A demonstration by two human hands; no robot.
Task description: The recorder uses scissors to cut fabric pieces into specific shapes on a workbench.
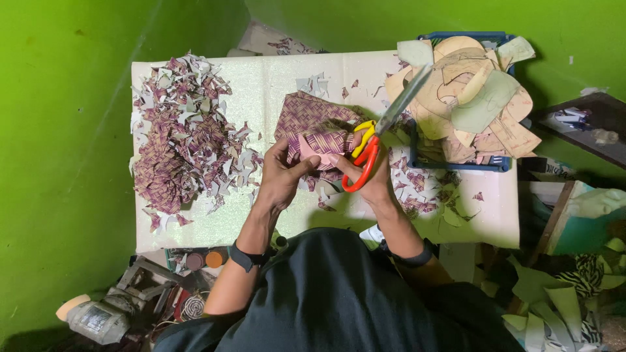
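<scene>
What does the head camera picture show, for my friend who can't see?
A person's right hand holds scissors while the left hand holds purple woven fabric on a white table. Scraps pile at left; a crate of card shapes sits at right.

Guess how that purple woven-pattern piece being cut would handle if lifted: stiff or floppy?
Probably floppy: the patterned piece bends and folds where the left hand pinches it. Likely light, since one hand supports it while the right hand works the scissors. Seemingly not fragile.

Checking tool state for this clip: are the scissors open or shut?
Cannot tell: the scissors in the right hand show one long grey blade line; no gap is clearly visible.
</scene>
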